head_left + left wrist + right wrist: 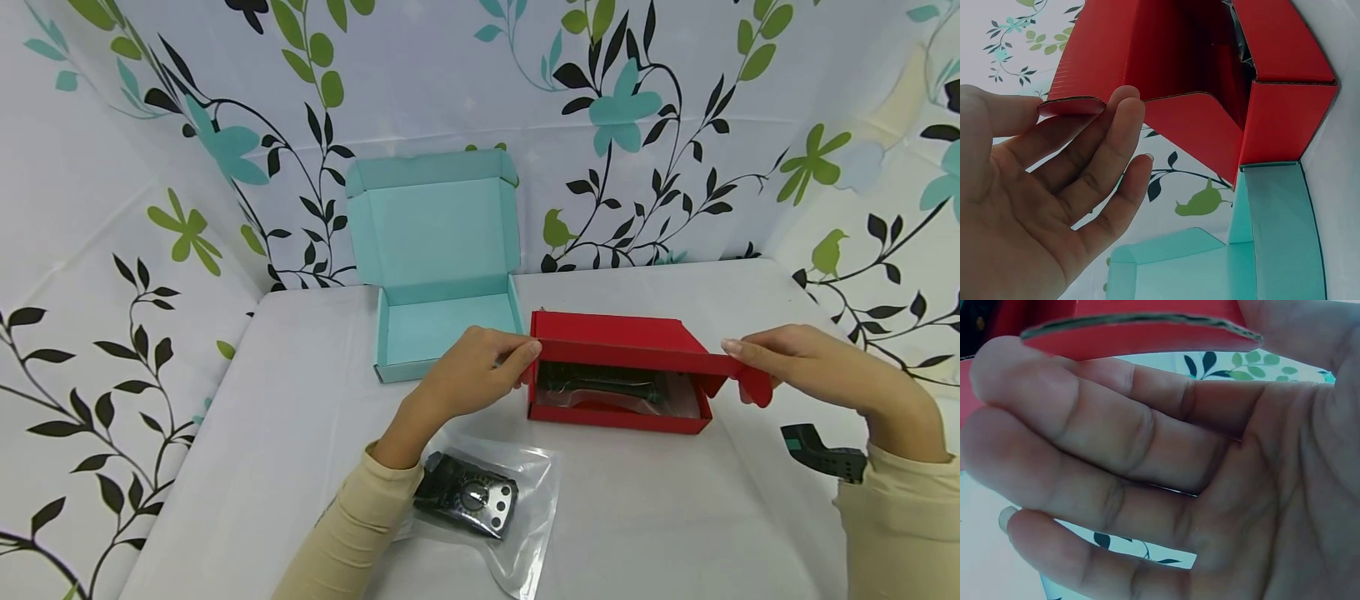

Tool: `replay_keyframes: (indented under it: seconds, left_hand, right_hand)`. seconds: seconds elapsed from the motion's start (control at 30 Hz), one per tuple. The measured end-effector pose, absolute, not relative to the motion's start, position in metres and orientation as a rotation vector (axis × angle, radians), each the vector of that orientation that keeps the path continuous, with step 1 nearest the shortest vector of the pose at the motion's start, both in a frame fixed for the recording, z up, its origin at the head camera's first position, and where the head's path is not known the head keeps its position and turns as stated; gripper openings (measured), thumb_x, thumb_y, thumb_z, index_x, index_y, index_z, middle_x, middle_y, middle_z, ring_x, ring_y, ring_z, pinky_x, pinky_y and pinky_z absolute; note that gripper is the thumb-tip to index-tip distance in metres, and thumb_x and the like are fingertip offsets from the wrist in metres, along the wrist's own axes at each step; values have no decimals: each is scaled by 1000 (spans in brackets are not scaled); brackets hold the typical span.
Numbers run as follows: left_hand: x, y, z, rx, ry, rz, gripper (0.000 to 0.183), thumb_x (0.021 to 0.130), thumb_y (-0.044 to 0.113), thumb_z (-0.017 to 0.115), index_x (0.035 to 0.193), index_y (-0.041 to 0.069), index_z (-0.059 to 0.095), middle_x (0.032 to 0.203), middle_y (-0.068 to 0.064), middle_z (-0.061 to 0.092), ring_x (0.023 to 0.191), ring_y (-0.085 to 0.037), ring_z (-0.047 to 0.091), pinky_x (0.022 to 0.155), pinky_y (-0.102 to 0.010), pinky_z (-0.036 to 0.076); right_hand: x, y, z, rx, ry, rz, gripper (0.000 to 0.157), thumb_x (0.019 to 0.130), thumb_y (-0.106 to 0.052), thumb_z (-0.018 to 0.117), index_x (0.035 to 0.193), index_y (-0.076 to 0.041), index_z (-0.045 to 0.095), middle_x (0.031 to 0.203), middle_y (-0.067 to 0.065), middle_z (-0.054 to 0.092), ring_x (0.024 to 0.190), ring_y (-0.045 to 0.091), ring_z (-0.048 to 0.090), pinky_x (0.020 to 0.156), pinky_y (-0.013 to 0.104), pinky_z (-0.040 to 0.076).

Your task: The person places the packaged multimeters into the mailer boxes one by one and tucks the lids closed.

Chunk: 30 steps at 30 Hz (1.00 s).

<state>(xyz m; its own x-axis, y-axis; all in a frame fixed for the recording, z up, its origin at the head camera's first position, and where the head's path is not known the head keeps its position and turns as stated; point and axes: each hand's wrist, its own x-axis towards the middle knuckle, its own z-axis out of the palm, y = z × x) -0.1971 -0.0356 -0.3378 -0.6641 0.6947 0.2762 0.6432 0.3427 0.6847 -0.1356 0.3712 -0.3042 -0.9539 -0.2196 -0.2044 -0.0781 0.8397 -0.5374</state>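
Observation:
A red cardboard box (618, 422) lies on the table with its lid (615, 327) partly raised. My left hand (480, 367) pinches the lid's left front corner. At the opposite end my right hand (813, 364) holds the right corner, near a rounded flap (756, 387). Inside the box, a dark item (603, 381) shows in clear plastic wrapping, partly hidden under the lid. In the left wrist view, the thumb and fingers of my left hand (1054, 181) grip a lid tab (1072, 106). The right wrist view shows a red cardboard edge (1141, 337) between thumb and fingers.
Behind my left hand stands an open teal cardboard box (435, 233), its lid upright. A black device (474, 496) with a round dial lies in a clear plastic bag (536, 492) near my left forearm. Leaf-patterned cloth (450, 92) hangs around the white-covered table (675, 517).

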Motion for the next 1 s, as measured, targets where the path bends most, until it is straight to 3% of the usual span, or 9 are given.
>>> replay_keyframes:
  seconds: [0.2, 0.43, 1.0]
  left_hand:
    - [-198, -36, -338, 1254, 2477, 1229, 44, 110, 23, 49, 67, 15, 54, 60, 6, 55, 58, -13, 58, 56, -29, 41]
    - [-199, -37, -340, 1249, 2441, 1194, 45, 110, 23, 48, 69, 9, 61, 64, 6, 60, 51, -12, 45, 55, -29, 38]
    - [-200, -38, -340, 1152, 2412, 1095, 44, 110, 22, 48, 72, 11, 68, 69, 3, 67, 58, -13, 50, 58, -29, 40]
  right_hand:
    - [-136, 372, -305, -217, 2741, -770, 52, 109, -31, 53, 132, 14, 61, 104, 4, 71, 95, 24, 64, 75, 45, 56]
    - [-136, 372, -307, -184, 2727, -748, 55, 108, -32, 55, 132, 17, 59, 112, 13, 66, 99, 30, 61, 73, 44, 56]
    - [-142, 371, -314, -217, 2608, -828, 49, 107, -30, 54, 127, 13, 63, 103, 5, 67, 86, 21, 65, 72, 38, 56]
